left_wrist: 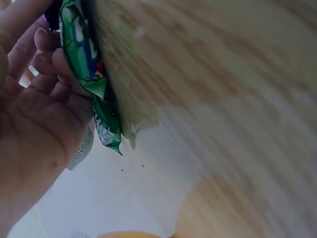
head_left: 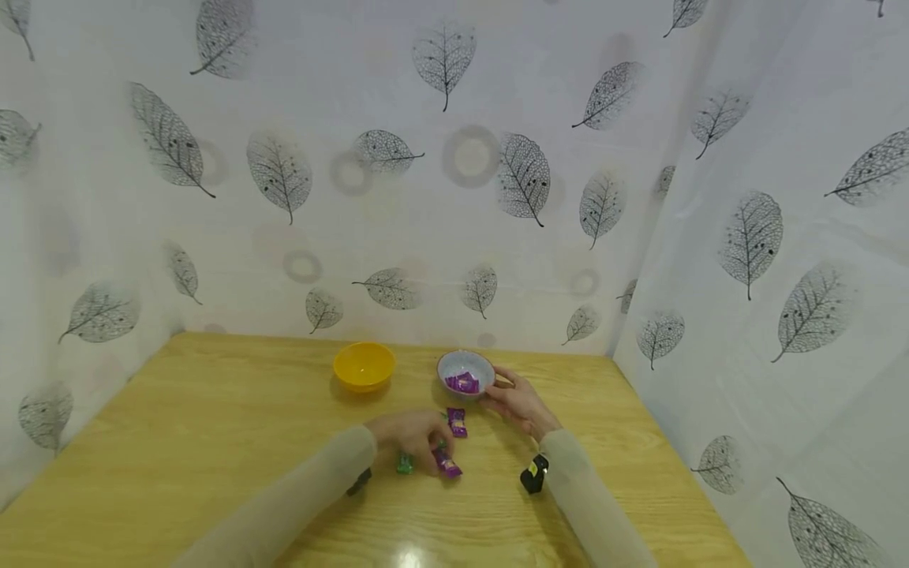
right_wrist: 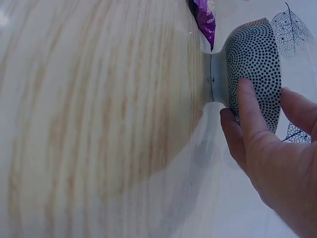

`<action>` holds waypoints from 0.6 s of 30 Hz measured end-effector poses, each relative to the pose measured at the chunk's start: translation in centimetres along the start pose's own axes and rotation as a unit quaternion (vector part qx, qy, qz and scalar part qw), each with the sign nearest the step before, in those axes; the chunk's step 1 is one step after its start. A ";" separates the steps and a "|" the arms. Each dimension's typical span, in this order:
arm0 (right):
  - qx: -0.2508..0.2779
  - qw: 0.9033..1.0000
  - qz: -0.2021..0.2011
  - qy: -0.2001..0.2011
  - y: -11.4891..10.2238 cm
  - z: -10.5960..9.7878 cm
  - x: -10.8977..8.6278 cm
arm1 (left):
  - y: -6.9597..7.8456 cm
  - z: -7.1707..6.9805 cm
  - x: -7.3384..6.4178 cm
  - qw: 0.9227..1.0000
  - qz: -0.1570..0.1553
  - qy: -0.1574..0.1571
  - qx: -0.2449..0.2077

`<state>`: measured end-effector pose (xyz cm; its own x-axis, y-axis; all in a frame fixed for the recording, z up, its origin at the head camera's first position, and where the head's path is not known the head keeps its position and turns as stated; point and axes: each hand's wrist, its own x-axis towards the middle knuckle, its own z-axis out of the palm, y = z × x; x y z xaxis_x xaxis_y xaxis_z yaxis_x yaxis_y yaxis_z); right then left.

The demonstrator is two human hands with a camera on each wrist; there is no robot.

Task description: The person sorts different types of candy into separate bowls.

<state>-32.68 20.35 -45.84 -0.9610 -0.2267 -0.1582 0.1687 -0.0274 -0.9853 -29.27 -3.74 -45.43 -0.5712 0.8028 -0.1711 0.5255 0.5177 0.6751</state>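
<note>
Starting on the left, a leaf-patterned curtain (head_left: 71, 205) runs along the side of the wooden table (head_left: 234, 418) and on behind it. A pale left sleeve (head_left: 312, 481) reaches in from the near left, and beyond it, at the far edge, sits a yellow bowl (head_left: 364, 383), upright. Now a green sweet (head_left: 405, 464), lying on the table just under the left hand (head_left: 415, 434). That hand is low over the wood, fingers curled, thumb and forefinger pinching one end of a purple sweet (head_left: 449, 465); the left wrist view shows two green wrappers lined up right beside the knuckles. A little farther off, a second purple sweet (head_left: 458, 423) lies loose on the table. Behind that comes the speckled bowl (head_left: 458, 363), upright at the far side, more purple sweets (head_left: 463, 383) heaped inside. And here is the right hand (head_left: 521, 402), grasping its right side, thumb at the rim, fingers against the dotted wall. A black device (head_left: 534, 473) rides at that wrist, beside the pale right sleeve (head_left: 589, 489).
</note>
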 end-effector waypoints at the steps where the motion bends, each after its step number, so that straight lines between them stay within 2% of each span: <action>1: 0.001 1.000 0.000 -0.001 0.0 0.0 0.0 | 0.0 0.0 0.0 1.000 -0.003 0.003 -0.003; 10: 0.006 1.000 -0.001 0.005 0.1 -0.1 0.4 | -0.2 -0.7 -0.1 0.999 0.001 0.019 -0.046; 18: 0.009 1.000 0.004 0.000 0.0 -0.1 0.3 | -0.7 -1.2 0.0 0.996 -0.010 0.068 -0.052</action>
<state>-32.99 20.37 -45.85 -0.9596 -0.2274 -0.1657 0.1801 -0.0440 -0.9827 -30.36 -4.45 -45.04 -0.6657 0.7406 -0.0911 0.4484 0.4947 0.7444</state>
